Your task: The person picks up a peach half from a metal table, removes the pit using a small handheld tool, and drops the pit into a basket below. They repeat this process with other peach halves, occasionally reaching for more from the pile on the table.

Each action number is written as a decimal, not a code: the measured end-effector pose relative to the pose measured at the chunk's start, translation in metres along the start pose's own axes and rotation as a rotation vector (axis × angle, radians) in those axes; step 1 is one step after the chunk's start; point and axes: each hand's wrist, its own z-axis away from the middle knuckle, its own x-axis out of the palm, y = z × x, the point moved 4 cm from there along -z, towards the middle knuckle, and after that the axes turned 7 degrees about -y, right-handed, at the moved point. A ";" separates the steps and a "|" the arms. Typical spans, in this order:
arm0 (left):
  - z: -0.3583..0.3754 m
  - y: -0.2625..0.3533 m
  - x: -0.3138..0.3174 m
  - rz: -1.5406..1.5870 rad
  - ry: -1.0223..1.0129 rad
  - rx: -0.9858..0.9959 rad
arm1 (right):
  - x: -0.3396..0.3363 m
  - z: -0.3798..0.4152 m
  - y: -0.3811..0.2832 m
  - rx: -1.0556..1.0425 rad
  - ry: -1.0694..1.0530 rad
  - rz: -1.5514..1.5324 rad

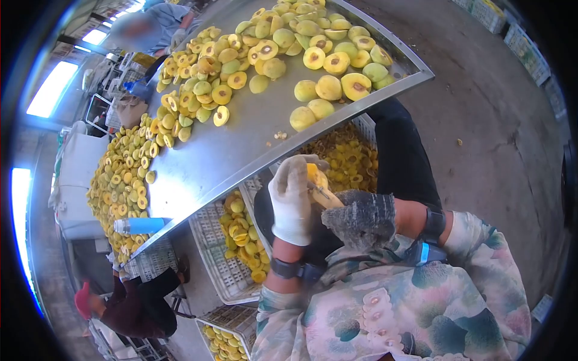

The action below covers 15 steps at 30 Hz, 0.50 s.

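My left hand [291, 198], in a white glove, is closed around a yellow peach half [318, 176], and its fingers cover part of the fruit. My right hand [363, 219] wears a dark grey knitted glove and grips a small hand tool [326, 197] with a pale handle. The tool's tip meets the peach half, though its working end is mostly hidden. Both hands are together over my lap, just off the near edge of the metal table [208, 162]. Below them a crate holds many yellow peach pieces [346, 159].
Halved peaches [220, 66] are heaped on the table, beside a blue bottle [141, 225]. White plastic crates [211, 256] with peach pieces stand by my left leg. One person [147, 27] is across the table; another in a red cap [135, 307] sits at left.
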 end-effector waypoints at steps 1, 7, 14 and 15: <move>-0.003 0.003 -0.002 -0.034 -0.100 -0.026 | -0.009 0.000 0.001 0.004 0.003 0.002; -0.009 -0.005 0.008 0.128 -0.144 0.085 | -0.035 -0.008 0.020 -0.040 -0.280 -0.253; 0.000 -0.027 -0.003 0.179 -0.090 0.034 | -0.049 -0.019 0.033 -0.178 -0.241 -0.165; 0.004 -0.022 0.001 0.269 -0.169 0.049 | -0.040 -0.021 0.034 -0.093 -0.354 -0.201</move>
